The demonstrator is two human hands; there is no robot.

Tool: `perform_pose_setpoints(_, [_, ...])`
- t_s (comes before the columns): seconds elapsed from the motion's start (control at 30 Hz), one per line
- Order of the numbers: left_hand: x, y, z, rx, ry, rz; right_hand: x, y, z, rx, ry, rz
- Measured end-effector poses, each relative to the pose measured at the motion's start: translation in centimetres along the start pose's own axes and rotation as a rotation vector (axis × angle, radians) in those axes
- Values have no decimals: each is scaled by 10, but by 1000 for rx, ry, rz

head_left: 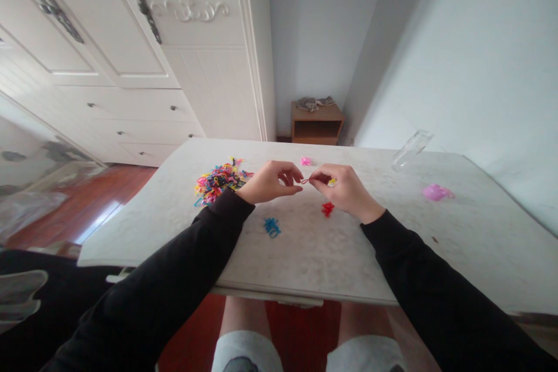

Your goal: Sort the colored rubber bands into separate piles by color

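Observation:
Over the white marble table [305, 256] my left hand [272, 181] and my right hand [342, 189] meet, fingers pinched. Between the two sets of fingertips stretches a small red rubber band [304, 181], held at both ends. A mixed heap of coloured rubber bands [218, 181] lies just left of my left hand. Small sorted clusters lie nearby: blue bands [272, 226] below my left wrist, red bands [327, 208] under my right hand, pink bands [306, 161] beyond the fingers. A bit of yellow [332, 182] shows behind my right fingers.
A clear plastic container [411, 150] lies tipped at the table's far right, with a pink lid [437, 192] nearer me. A white wardrobe [143, 52] stands on the left, a wooden nightstand [317, 123] in the far corner. My knees show below the table edge.

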State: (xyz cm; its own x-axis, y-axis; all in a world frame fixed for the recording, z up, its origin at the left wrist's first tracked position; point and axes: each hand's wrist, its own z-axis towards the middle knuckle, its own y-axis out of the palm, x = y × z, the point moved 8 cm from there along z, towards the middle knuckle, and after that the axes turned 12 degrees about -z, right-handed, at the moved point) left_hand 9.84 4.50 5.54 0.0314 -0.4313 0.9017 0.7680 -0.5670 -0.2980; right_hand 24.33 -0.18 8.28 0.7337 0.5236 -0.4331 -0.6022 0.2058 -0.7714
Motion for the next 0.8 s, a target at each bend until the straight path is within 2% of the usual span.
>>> perform_pose_setpoints(0.3, [1, -4, 2, 28, 5, 131, 1, 2, -1, -13, -3, 21])
perform_pose_setpoints(0.8, [1, -1, 2, -21, -3, 119, 1, -3, 0, 16, 9, -26])
